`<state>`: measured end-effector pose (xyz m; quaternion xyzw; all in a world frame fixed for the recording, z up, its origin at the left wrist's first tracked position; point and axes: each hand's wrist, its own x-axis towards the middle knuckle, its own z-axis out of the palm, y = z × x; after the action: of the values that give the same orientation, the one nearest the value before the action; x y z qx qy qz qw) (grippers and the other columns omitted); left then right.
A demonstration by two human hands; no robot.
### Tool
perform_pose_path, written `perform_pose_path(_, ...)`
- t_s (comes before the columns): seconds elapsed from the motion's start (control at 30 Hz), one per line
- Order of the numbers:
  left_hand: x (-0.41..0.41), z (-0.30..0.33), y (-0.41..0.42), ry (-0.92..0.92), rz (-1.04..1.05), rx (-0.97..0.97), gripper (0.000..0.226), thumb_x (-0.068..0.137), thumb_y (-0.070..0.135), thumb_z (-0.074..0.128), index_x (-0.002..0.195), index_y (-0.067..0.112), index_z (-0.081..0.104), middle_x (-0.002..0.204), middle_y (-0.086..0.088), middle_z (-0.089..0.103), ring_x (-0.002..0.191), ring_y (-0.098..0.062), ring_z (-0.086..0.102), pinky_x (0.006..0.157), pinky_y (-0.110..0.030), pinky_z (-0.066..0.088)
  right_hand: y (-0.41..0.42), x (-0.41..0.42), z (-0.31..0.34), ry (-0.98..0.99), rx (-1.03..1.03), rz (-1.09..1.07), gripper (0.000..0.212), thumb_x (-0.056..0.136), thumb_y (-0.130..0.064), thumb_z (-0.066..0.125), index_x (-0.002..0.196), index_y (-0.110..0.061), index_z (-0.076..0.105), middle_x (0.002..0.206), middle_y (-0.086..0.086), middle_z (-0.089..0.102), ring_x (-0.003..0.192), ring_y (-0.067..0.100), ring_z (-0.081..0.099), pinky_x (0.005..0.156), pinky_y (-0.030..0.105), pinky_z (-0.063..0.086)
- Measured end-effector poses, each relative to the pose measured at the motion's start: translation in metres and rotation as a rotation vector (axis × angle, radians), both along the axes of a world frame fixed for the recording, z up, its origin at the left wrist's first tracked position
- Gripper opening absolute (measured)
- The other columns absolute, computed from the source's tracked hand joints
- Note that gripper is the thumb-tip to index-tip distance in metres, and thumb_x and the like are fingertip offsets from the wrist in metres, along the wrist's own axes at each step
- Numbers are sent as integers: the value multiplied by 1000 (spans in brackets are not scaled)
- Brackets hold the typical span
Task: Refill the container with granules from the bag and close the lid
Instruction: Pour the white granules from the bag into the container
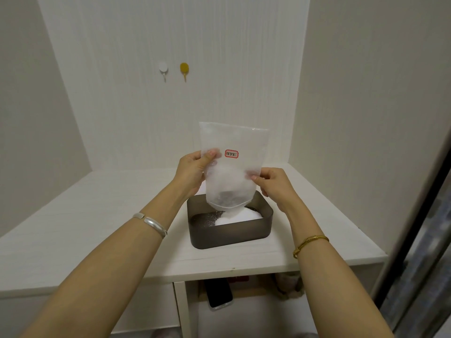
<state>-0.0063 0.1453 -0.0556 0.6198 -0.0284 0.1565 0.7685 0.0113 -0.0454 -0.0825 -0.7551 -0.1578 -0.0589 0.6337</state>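
A translucent white bag with a small red label hangs upside down, its open mouth low over a dark grey rectangular container. My left hand pinches the bag's left edge and my right hand grips its right edge. White granules lie heaped in the container's right half, and the left half shows a dark bottom with scattered grains. The container stands open on the white tabletop. No lid is in view.
Walls close in the tabletop at the back and on both sides. Two hooks, one white and one yellow, hang on the back wall. A dark phone lies on a shelf under the tabletop's front edge.
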Motion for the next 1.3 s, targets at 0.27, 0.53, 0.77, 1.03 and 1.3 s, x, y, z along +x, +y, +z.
perform_pose_path(0.27, -2, 3, -4, 3, 75, 7, 0, 82, 10, 67, 81, 10, 67, 79, -2, 70, 70, -15, 66, 66, -25, 58, 4, -1, -1, 33, -17, -62, 20, 81, -10, 70, 92, 7, 69, 98, 16, 70, 85, 24, 66, 66, 20, 52)
perform_pose_path(0.53, -1, 4, -1, -26, 26, -8, 10, 86, 13, 63, 79, 9, 68, 62, 9, 72, 58, -4, 66, 57, -21, 55, 3, -3, 4, 36, -23, -16, 21, 88, -9, 63, 103, 4, 69, 75, -2, 64, 41, -8, 53, 38, 3, 36)
perform_pose_path(0.77, 3, -1, -2, -3, -1, -44, 8, 82, 15, 68, 85, 8, 68, 81, -3, 72, 74, -18, 67, 68, -29, 58, 5, -2, 0, -5, 4, -94, 24, 82, -12, 69, 85, 12, 66, 77, 22, 66, 59, 20, 60, 54, 19, 50)
perform_pose_path(1.03, 3, -20, 17, 60, -100, 275, 16, 84, 19, 66, 96, 10, 71, 81, 6, 74, 75, -7, 69, 68, -22, 57, -6, 3, 3, 26, 106, -66, 12, 88, -11, 62, 95, -5, 70, 68, -7, 63, 36, -10, 48, 38, 5, 36)
perform_pose_path(1.3, 7, -23, 11, 46, 31, 185, 12, 77, 8, 71, 67, 10, 65, 70, -2, 70, 66, -15, 66, 66, -26, 56, -1, 5, -11, 73, 6, -44, 16, 86, -12, 65, 97, -1, 70, 77, 1, 62, 50, 0, 44, 43, 5, 35)
